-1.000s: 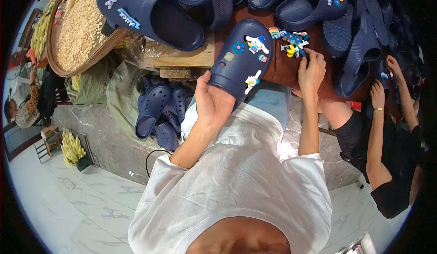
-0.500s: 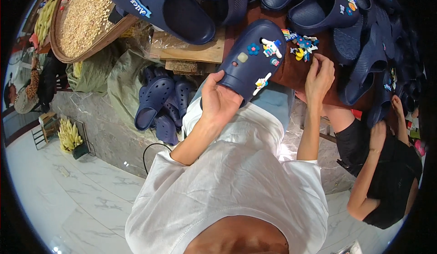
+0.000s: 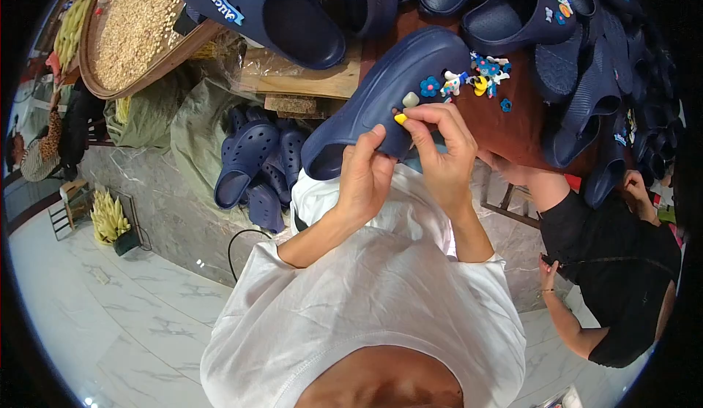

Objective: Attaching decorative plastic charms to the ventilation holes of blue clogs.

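Observation:
A navy blue clog (image 3: 395, 71) is turned on its side above my lap, toe pointing away to the right. My left hand (image 3: 364, 177) grips it near the foot opening, thumb on the outside. With thumb and forefinger, my right hand (image 3: 448, 152) pinches a small yellow charm (image 3: 400, 117) against the clog's upper. Around it on the upper sit a pale rounded charm (image 3: 411, 99), a blue flower charm (image 3: 430, 86) and a white figure charm (image 3: 453, 82). Beyond the toe, a small pile of loose charms (image 3: 485, 75) lies on the brown surface (image 3: 505, 133).
Many navy clogs (image 3: 300, 24) crowd the far side and right. Holed clogs (image 3: 250, 148) are heaped at left, below a wooden board (image 3: 293, 82). A round tray of kernels (image 3: 135, 71) stands far left. A co-worker in black (image 3: 615, 276) sits at right.
My right hand has come from the loose charms to the clog with a yellow charm. My left hand has tilted the clog onto its side. The co-worker's arm has lowered.

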### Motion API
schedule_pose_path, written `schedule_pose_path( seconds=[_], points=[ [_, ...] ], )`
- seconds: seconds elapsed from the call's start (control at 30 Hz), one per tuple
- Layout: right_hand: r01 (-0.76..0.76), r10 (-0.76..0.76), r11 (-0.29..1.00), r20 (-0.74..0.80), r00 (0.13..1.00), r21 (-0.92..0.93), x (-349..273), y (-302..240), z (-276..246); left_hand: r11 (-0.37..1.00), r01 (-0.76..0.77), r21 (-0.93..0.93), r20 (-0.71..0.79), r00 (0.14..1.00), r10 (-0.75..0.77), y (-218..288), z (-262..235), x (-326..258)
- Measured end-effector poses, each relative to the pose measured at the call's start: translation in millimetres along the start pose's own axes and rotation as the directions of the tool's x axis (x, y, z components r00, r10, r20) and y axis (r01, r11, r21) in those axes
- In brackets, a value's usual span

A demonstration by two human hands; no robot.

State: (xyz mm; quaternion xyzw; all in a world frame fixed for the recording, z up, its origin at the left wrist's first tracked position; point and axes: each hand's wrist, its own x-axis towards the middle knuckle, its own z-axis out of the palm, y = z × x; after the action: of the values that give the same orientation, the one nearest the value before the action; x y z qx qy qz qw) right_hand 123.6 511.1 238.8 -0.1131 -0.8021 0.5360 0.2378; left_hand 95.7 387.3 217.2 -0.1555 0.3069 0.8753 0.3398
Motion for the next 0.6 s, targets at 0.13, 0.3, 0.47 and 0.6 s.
schedule_pose_path(
  seconds=[0.13,0.3,0.47,0.6],
  points=[
    [0.018,-0.018,1.000,-0.017,1.000,-0.003,0.1,3.4,-0.7,0.990,-0.092,0.108,-0.047,0.994,0.098,-0.6,12.8,-4.1],
    [0.011,-0.011,1.000,-0.033,0.999,0.012,-2.8,2.4,4.0,0.985,-0.119,0.125,-0.026,0.992,0.123,-5.0,6.7,-0.6],
    [0.125,-0.130,0.977,-0.022,0.991,-0.175,-1.6,-3.5,7.6,0.978,-0.147,0.144,-0.047,0.987,0.156,-1.5,11.5,1.9],
    [0.206,-0.207,0.950,0.020,0.978,-0.234,-3.8,1.3,11.9,0.980,-0.163,0.118,-0.080,0.982,0.173,5.9,13.8,6.4]
  ],
)
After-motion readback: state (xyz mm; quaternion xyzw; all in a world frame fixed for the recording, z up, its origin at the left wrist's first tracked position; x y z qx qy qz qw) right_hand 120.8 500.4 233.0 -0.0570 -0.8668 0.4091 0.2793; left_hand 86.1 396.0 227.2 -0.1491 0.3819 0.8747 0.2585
